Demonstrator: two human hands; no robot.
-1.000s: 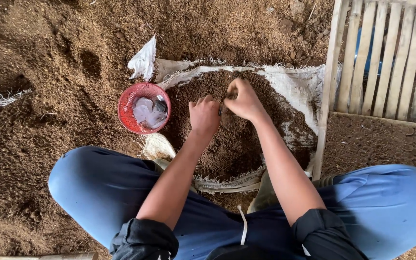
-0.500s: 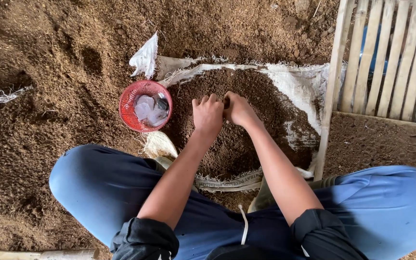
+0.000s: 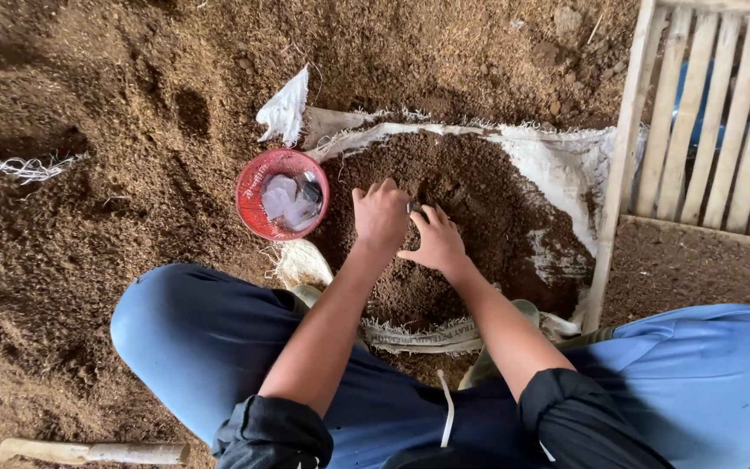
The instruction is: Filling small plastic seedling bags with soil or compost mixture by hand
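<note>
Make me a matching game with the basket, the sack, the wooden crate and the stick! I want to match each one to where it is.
Things:
1. basket
2. sack
3. crate
4. stick

Places:
A. top right corner
B. bottom left, lying on the ground
C. spread open under the soil pile where both hands dig
D. just left of the soil pile, beside the left hand

Pairs: 1-D, 2-C, 3-A, 4-B
</note>
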